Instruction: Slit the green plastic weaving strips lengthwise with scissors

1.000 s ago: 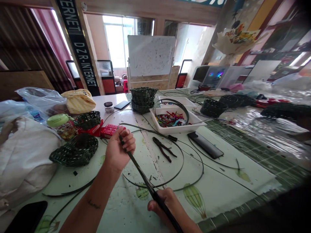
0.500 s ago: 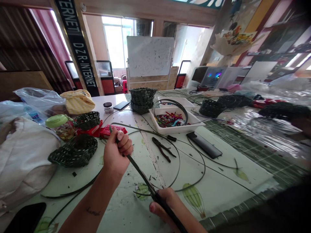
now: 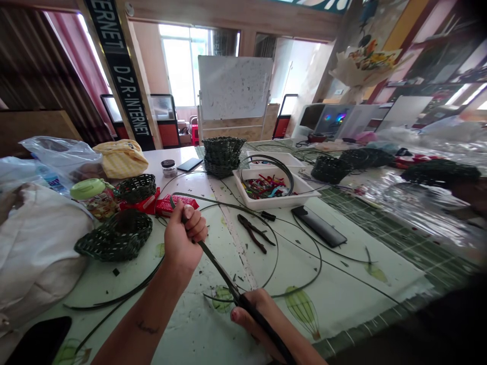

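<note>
My left hand [image 3: 187, 235] is closed in a fist around a dark green flat strip [image 3: 213, 259], its thumb up. Above the fist the strip bends over and loops away to the right across the table. My right hand [image 3: 262, 319], low in the view, is wrapped round the black handle of scissors [image 3: 258, 317]. Their narrow blades lie against the lower stretch of the strip, pointing up toward my left hand; whether they are closed on it I cannot tell. Pliers [image 3: 255, 233] lie beyond my hands, and a woven dark basket [image 3: 116, 235] sits left of my left fist.
A white tray [image 3: 272, 204] of colourful pieces stands behind the pliers, with stacked woven baskets [image 3: 222, 157] beside it. On the right lies a black phone [image 3: 319, 226]. Red packets [image 3: 175, 204], a green-lidded jar [image 3: 93, 196] and a cloth bag [image 3: 36, 253] crowd the left.
My right hand and the scissors have shifted slightly left and up. The loose strip end near them has moved a little left. My left hand keeps its grip almost in place.
</note>
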A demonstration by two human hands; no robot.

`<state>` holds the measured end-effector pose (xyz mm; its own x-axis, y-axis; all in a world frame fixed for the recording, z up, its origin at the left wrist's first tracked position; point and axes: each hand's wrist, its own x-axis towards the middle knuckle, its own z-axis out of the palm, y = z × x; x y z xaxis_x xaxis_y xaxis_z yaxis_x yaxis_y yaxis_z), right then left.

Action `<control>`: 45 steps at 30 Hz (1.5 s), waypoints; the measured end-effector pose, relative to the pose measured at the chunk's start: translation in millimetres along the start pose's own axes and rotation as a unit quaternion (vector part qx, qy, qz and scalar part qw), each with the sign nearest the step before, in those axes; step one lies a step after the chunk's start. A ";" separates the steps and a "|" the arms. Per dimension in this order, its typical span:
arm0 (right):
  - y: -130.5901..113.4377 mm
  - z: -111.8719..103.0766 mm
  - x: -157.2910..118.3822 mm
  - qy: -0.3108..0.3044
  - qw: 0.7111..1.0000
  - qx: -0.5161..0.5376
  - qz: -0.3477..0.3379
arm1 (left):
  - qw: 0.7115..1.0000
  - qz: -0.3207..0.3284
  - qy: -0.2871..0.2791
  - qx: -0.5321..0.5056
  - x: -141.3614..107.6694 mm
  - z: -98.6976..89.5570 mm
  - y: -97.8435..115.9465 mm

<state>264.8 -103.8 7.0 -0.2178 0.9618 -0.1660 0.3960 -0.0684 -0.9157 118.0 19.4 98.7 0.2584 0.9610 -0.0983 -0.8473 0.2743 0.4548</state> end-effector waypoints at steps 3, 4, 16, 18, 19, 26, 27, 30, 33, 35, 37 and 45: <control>2.9 2.1 2.7 0.002 1.000 0.018 -0.001 | 1.000 0.004 0.002 0.004 1.5 -0.9 -0.1; 4.8 3.1 3.6 0.006 1.000 0.021 -0.003 | 1.000 0.005 0.001 0.006 2.0 -1.4 -0.1; 16.9 12.0 10.2 0.066 0.998 0.001 0.004 | 1.000 -0.022 -0.005 0.017 9.9 -8.1 2.9; 15.9 10.2 10.4 0.053 0.999 0.003 -0.004 | 1.000 -0.015 -0.008 0.017 9.9 -8.1 1.6; 15.4 9.0 10.5 0.044 0.999 0.003 -0.009 | 1.000 -0.012 -0.011 0.018 9.4 -7.8 0.2; 8.3 1.2 7.2 0.023 0.999 -0.016 -0.030 | 0.999 -0.021 -0.011 0.036 -0.3 -3.5 -17.2; 7.2 0.9 6.3 0.025 0.999 -0.018 -0.033 | 0.999 -0.020 -0.011 0.034 -1.1 -3.2 -18.6; 5.5 1.2 4.2 0.032 0.999 -0.013 -0.033 | 0.999 -0.019 -0.013 0.028 -2.1 -2.9 -20.2; 7.7 2.8 4.0 0.036 0.999 0.000 -0.023 | 0.999 -0.022 -0.010 0.026 -2.0 -3.2 -20.1; 11.0 4.4 5.0 0.035 0.999 0.009 -0.006 | 0.999 -0.020 -0.008 0.027 -1.8 -3.5 -19.9; 14.5 6.4 6.6 0.038 0.999 0.015 0.013 | 0.999 -0.017 -0.009 0.026 -1.4 -4.2 -19.6; 16.5 13.6 10.2 0.078 0.997 0.016 0.014 | 0.999 -0.028 0.000 0.017 3.9 -8.6 -17.7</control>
<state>257.0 -98.7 -14.9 -0.0643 0.9888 -0.1346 0.3700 -0.1016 -0.9235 130.0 18.6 82.7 0.3057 0.9439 -0.1247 -0.8146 0.3271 0.4791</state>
